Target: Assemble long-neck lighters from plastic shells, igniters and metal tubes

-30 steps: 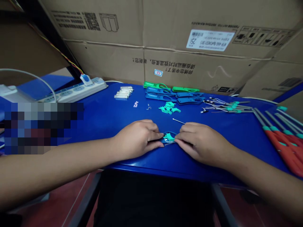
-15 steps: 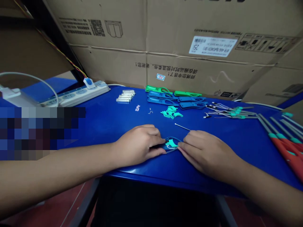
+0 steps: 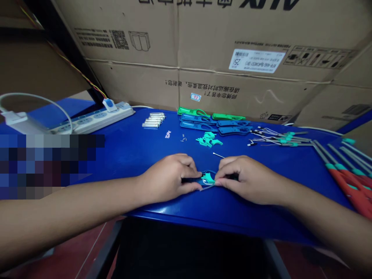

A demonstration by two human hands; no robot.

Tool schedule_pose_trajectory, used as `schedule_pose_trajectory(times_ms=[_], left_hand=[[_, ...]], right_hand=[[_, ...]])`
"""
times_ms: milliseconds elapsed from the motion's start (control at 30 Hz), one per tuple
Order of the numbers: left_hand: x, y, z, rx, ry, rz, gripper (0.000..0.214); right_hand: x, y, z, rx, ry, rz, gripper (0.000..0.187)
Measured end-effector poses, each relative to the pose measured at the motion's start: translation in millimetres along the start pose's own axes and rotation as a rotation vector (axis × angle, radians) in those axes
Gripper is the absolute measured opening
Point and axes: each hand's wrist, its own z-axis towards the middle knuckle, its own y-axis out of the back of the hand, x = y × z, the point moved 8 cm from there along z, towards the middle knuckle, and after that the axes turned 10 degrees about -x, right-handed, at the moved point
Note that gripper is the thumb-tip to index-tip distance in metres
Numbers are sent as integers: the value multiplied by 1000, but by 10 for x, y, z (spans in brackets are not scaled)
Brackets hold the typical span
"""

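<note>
My left hand (image 3: 171,176) and my right hand (image 3: 247,178) rest on the blue table (image 3: 130,155) near its front edge. Both pinch the same small blue handle piece (image 3: 208,179), which has a teal plastic insert in it and a thin metal rod sticking out below. The fingers of each hand are closed on that piece from opposite sides. A loose thin metal pin (image 3: 218,155) lies just behind my right hand.
A pile of teal inserts (image 3: 208,140), blue and green handle shells (image 3: 213,121), small clear tubes (image 3: 153,119), wired parts (image 3: 276,136) and red-handled tools (image 3: 351,174) lie on the table. A power strip (image 3: 95,118) sits at left. Cardboard boxes (image 3: 203,50) stand behind.
My right hand has curled its fingers more tightly and shifted slightly left onto the piece. The left hand has hardly moved.
</note>
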Motion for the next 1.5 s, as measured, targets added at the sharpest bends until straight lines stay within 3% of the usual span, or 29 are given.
schedule_pose_trajectory(times_ms=[233,533,700,800,967,1200,1500], left_hand=[[83,18,39,66,89,-91,35],[126,-16,49,91,126,-127,38],[79,-24,20,86,92,-18,36],[52,-38,-8,88,66,56,35],[69,-56,-13,101,69,66,34],[146,-61,38,86,179,-22,48],[99,-71,14,62,113,-17,39]], right_hand=[[-82,-62,86,138,-231,-63,15],[-16,-97,189,266,-253,-300,11],[68,-97,264,258,-203,-537,10],[35,-144,275,287,-187,-421,11],[-44,-104,255,209,-210,-273,11],[6,-80,277,316,-296,-264,14],[-66,-59,303,156,-440,-270,12]])
